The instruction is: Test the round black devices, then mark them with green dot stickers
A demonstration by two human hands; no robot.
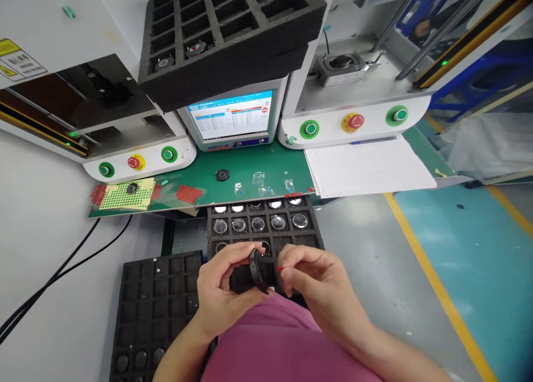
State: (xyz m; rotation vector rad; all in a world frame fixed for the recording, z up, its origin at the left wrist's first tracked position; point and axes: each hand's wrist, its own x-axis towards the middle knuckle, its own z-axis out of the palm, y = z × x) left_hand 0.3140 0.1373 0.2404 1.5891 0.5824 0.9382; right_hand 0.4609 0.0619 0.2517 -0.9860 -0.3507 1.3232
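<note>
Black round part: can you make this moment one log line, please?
left hand: holds black round part | right hand: pinches red bit | foam tray: holds round pieces

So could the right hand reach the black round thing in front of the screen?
Probably yes: nothing covers the black round thing on the green table, though the right hand seems to be pinching something red and may need freeing first.

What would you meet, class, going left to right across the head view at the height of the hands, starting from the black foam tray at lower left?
Black foam tray → left hand → black part it holds → right hand → grey floor → yellow floor line → turquoise floor.
</note>
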